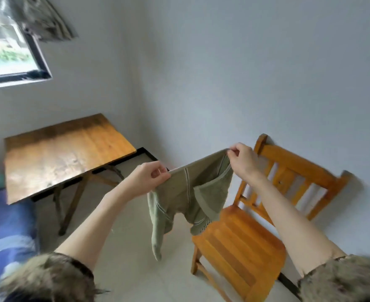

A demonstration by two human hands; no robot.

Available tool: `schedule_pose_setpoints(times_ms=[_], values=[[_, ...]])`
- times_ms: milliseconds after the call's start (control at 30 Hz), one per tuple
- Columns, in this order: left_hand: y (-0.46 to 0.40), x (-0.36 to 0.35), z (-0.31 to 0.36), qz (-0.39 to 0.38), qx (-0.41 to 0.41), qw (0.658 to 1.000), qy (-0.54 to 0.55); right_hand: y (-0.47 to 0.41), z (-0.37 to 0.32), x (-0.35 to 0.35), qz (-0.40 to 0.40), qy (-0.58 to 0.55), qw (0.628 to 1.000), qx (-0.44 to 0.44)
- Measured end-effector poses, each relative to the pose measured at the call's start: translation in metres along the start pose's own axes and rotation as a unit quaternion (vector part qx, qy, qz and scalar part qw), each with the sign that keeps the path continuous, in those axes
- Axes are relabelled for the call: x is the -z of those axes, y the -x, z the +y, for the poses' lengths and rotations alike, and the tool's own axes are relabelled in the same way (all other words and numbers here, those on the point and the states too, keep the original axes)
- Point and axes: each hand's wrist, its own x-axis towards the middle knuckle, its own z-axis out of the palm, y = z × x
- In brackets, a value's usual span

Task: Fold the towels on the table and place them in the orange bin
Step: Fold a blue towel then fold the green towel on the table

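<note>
I pinch the towel [186, 192] taut between left hand [149, 177] and right hand [242, 160], midair; folding barely begun, bin unseen.

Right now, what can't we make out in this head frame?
- Orange bin: none shows in the head view, so where it stands cannot be told.
- Green towel: pinched by the left hand and right hand, it hangs bunched, so its fold state is unclear.
- Floor behind the towel and under the wooden chair: hidden by them.
- Blue item at the left edge: cut off and blurred.
- Table: left part cut off by the edge.
</note>
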Motion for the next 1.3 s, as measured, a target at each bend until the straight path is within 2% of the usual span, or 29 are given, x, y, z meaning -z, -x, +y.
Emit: schedule_pose_setpoints(times_ms=[100,200,333,500,667,867,1100,1300], values=[[0.015,0.047,-0.059,0.024,0.049,0.998,-0.032,-0.03,-0.049,-0.058,-0.026,-0.025,0.999,0.035],[0.026,0.085,-0.111,0.055,0.092,0.993,-0.048,-0.055,-0.086,-0.102,-0.016,-0.014,0.997,0.074],[0.026,0.133,-0.176,0.133,0.145,0.979,-0.055,-0.094,-0.131,-0.165,-0.028,0.008,0.99,0.137],[0.004,0.184,-0.243,0.206,0.196,0.957,-0.057,-0.152,-0.174,-0.248,-0.112,0.019,0.979,0.169],[-0.021,0.223,-0.296,0.229,0.255,0.937,-0.06,-0.209,-0.201,-0.322,-0.184,0.038,0.965,0.182],[-0.043,0.256,-0.359,0.257,0.334,0.905,-0.061,-0.263,-0.235,-0.399,-0.207,-0.003,0.969,0.135],[-0.082,0.293,-0.448,0.199,0.328,0.923,-0.044,-0.318,-0.275,-0.488,-0.194,-0.052,0.973,0.117],[-0.124,0.339,-0.528,0.209,0.34,0.915,-0.052,-0.358,-0.305,-0.564,-0.176,-0.01,0.975,0.136]])
